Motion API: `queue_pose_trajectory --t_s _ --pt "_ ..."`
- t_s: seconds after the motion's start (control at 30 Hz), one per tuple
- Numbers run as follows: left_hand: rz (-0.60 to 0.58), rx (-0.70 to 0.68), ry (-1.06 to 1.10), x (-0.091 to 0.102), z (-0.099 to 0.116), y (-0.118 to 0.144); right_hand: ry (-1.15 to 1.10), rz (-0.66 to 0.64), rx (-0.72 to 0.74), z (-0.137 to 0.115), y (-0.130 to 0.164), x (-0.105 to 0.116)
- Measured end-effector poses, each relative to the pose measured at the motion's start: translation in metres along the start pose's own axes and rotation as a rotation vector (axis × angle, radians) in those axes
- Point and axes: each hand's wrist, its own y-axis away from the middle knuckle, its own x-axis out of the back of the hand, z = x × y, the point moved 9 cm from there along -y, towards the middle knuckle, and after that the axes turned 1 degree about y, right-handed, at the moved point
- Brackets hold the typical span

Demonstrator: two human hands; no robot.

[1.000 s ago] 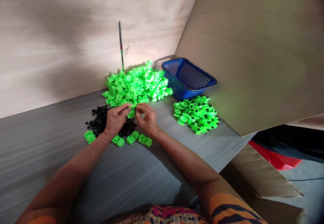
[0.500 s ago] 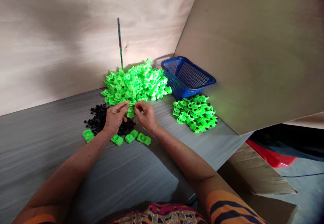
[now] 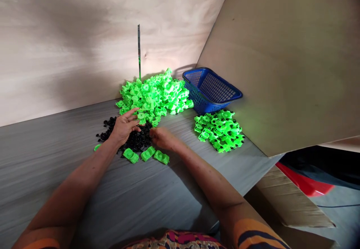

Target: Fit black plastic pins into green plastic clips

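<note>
A grey table [image 3: 42, 174] runs under everything, and the heap of small black parts [image 3: 135, 138] on it serves as the marker for the rest. At the heap's far left edge a single green piece [image 3: 97, 147] peeks out from behind the left forearm. The left hand [image 3: 123, 126] lies over the heap's left half, palm down, its fingers [image 3: 132, 112] spread apart and stretched toward a green plastic piece [image 3: 141, 116] at the near edge of the big green pile; whether a fingertip touches that piece cannot be told. Behind the black heap rises that large pile of bright green plastic parts [image 3: 154, 95], and a thin upright rod [image 3: 139, 52] stands at the pile's back against the plywood wall [image 3: 70, 46]. Just in front of the black heap, three green pieces [image 3: 146, 155] lie in a short row on the table. The right hand [image 3: 160, 137] rests at the heap's right edge, low on the table, its fingers curled together and pointing into the black parts; what, if anything, they pinch is hidden. Right of the heap and well apart from it lies a smaller cluster of green parts with black pieces fitted [image 3: 221, 131]. Behind that cluster, farther right of the heap, a blue mesh basket [image 3: 225, 98] sits tilted against a leaning plywood board [image 3: 287, 61].
</note>
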Motion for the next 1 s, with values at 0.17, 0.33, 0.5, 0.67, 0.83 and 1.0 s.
queue_pose_trajectory --t_s 0.17,0.33,0.5,0.67,0.83,1.0 --pt "-0.012 -0.009 -0.001 -0.002 -0.005 0.0 0.038 0.062 0.059 -0.008 -0.001 -0.002" --pt "0.002 -0.011 0.017 0.0 -0.006 -0.001 -0.081 0.103 0.055 -0.001 -0.004 -0.001" --pt "0.004 -0.008 0.035 0.0 -0.004 -0.001 -0.269 0.168 0.049 0.009 -0.008 0.0" --pt "0.0 -0.005 0.028 -0.002 -0.003 0.001 -0.423 0.288 0.059 0.016 -0.008 0.012" --pt "-0.02 -0.013 -0.022 -0.006 -0.004 0.002 -0.571 0.462 0.144 0.013 0.001 0.04" --pt "-0.046 -0.027 -0.043 -0.012 -0.004 0.005 -0.544 0.623 0.251 0.0 0.016 0.061"
